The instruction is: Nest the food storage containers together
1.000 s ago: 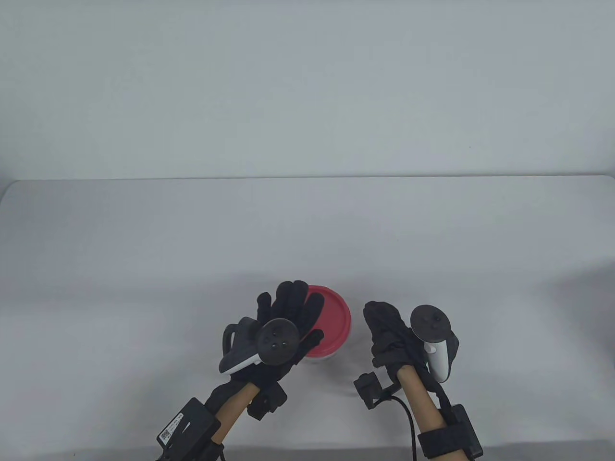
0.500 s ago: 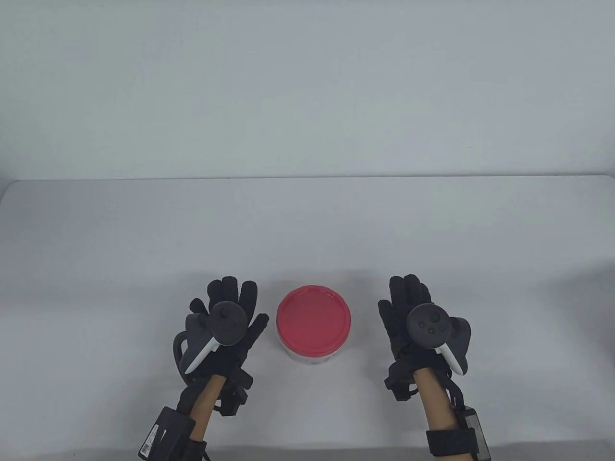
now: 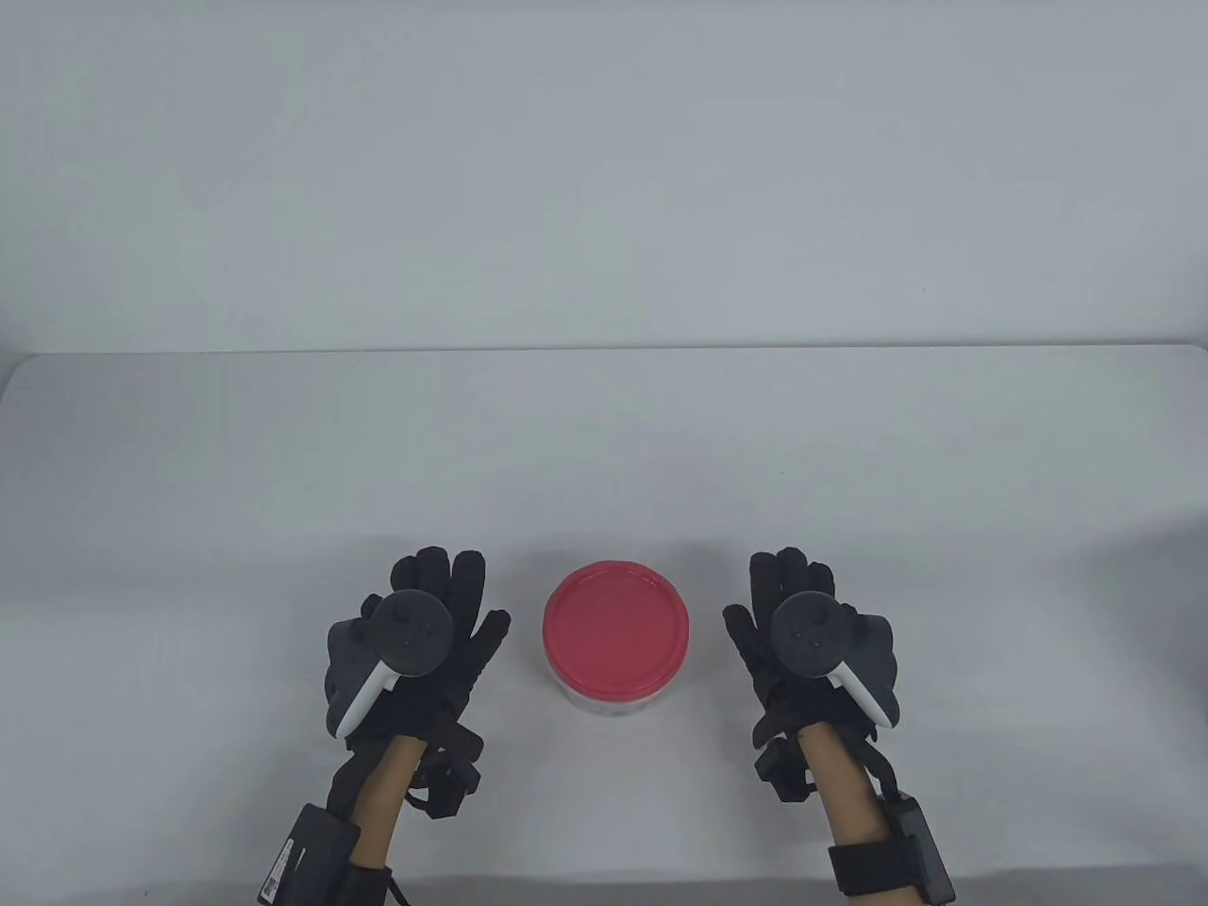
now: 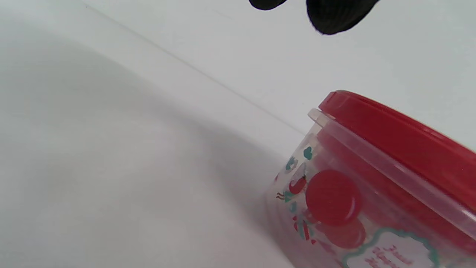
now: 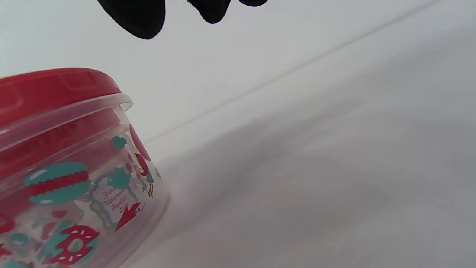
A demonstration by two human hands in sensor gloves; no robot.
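A round clear container with a red lid (image 3: 615, 637) stands on the white table near the front middle. Its printed wall shows in the left wrist view (image 4: 357, 208) and the right wrist view (image 5: 70, 186), with more red inside it. My left hand (image 3: 444, 604) lies flat and open on the table to the left of the container, apart from it. My right hand (image 3: 779, 595) lies flat and open to its right, also apart. Both hands hold nothing. Only fingertips (image 4: 334, 15) of the left and fingertips (image 5: 137, 16) of the right show in the wrist views.
The white table (image 3: 604, 453) stretches back to a pale wall, with its far edge about mid-frame. Nothing else stands on it.
My left hand has left the red lid and moved left to the table. My right hand has opened and spread flat. In the last half second both hands drew slightly toward me.
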